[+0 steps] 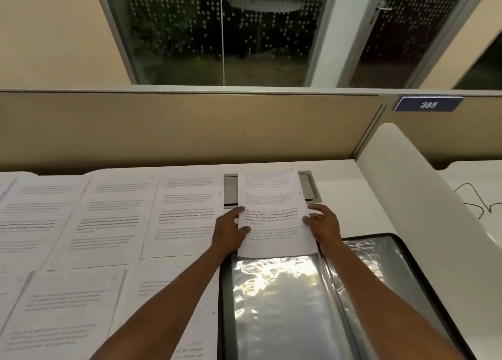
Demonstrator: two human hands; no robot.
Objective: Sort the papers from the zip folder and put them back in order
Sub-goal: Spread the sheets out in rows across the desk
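Note:
A printed sheet of paper (274, 196) is held over the far end of the open zip folder (277, 305), whose clear plastic sleeves shine with glare. My left hand (231, 232) grips the sheet's left edge, thumb on top. On the opposite edge my right hand (323, 224) grips it the same way. The sheet's lower edge meets the top of the folder's left sleeve. Several other printed sheets (111, 218) lie spread in rows on the white desk (353, 196), left of the folder.
A grey cable hatch (307, 186) is set into the desk behind the held sheet. A beige partition (190, 129) closes the back and a white divider (421, 191) the right side. A dark cable (478, 205) lies on the neighbouring desk.

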